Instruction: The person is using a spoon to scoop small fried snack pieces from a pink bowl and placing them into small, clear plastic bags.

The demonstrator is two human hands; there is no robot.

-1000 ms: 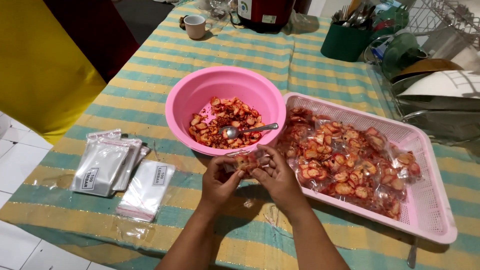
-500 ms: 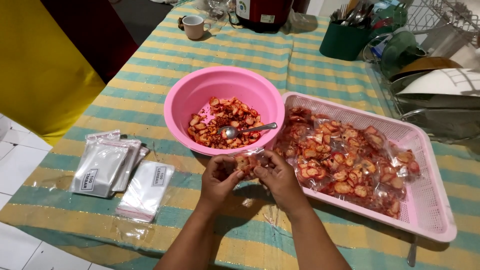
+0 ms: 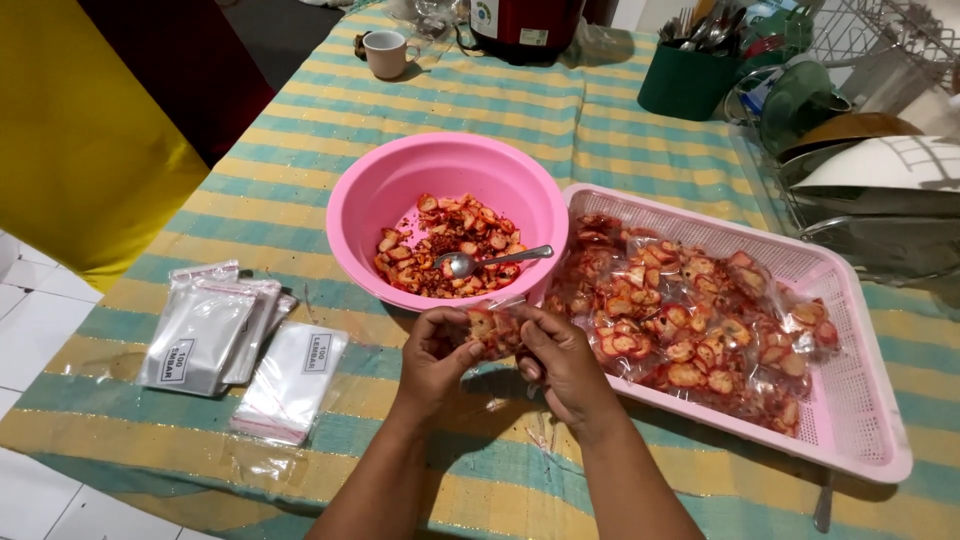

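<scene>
Two hands half-hiding snack bag

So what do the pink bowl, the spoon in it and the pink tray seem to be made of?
The pink bowl looks like smooth moulded plastic, with a soft sheen on its even-coloured rim. The spoon seems to be polished metal: silvery and reflective. The pink tray is probably plastic too, with perforated, mesh-like walls and a matte finish.
</scene>
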